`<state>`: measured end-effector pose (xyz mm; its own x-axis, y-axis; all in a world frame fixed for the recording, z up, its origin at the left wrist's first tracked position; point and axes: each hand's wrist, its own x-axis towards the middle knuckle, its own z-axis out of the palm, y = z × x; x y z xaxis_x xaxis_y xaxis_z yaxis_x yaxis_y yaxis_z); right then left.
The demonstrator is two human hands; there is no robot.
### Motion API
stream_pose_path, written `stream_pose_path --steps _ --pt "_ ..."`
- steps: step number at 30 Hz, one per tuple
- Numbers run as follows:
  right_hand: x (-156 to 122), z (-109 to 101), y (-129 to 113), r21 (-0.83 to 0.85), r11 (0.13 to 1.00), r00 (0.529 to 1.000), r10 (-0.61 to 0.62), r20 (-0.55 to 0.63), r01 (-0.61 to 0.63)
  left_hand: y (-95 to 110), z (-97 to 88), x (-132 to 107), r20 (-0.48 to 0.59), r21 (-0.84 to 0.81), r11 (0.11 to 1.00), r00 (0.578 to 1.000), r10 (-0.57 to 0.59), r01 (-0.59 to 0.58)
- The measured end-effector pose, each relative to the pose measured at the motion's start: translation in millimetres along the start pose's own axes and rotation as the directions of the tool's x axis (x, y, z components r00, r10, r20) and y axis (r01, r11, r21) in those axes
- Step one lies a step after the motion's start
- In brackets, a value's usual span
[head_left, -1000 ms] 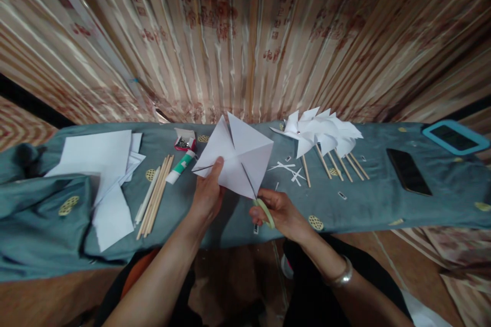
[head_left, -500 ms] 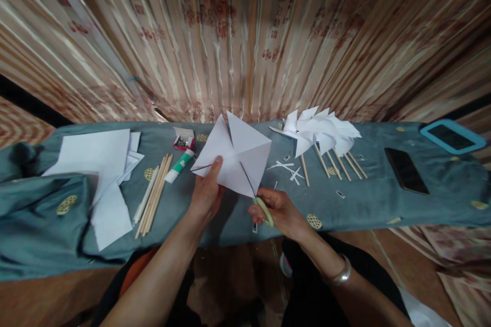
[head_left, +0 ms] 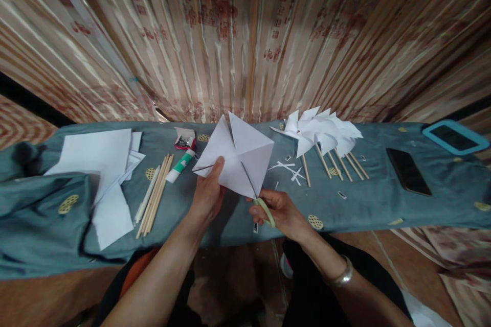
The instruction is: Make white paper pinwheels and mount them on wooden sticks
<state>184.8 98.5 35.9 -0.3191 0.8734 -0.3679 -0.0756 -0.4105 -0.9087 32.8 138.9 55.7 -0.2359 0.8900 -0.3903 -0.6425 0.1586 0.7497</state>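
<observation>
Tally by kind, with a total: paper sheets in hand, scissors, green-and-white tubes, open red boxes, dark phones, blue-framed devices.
Held paper sheet: 1
Scissors: 1
Green-and-white tube: 1
Open red box: 1
Dark phone: 1
Blue-framed device: 1
Total: 6

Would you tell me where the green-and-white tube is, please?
In the head view, the tube lies left of the held paper, right of the wooden sticks and on the near side of the red box.
</observation>
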Motion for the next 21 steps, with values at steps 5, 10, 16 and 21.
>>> stream_pose_path --steps 5,10,16,21 --pt "0.2 0.2 0.8 0.004 1.000 1.000 0.003 -0.001 -0.003 0.1 -1.3 -0.6 -0.007 0.024 1.000 1.000 -0.003 0.003" --pt "2.1 -0.6 4.3 0.005 1.000 1.000 -0.013 0.011 0.013 2.2 0.1 -2.0 -0.024 0.030 1.000 1.000 -0.002 0.003" --pt "3.3 -1.0 4.2 0.014 1.000 1.000 0.017 0.011 -0.017 1.4 -1.4 -1.6 -0.010 0.019 1.000 1.000 -0.001 0.001" --pt "1.9 1.0 0.0 0.012 1.000 1.000 0.008 0.000 -0.008 1.5 -1.7 -2.1 0.002 0.002 1.000 1.000 -0.002 0.002"
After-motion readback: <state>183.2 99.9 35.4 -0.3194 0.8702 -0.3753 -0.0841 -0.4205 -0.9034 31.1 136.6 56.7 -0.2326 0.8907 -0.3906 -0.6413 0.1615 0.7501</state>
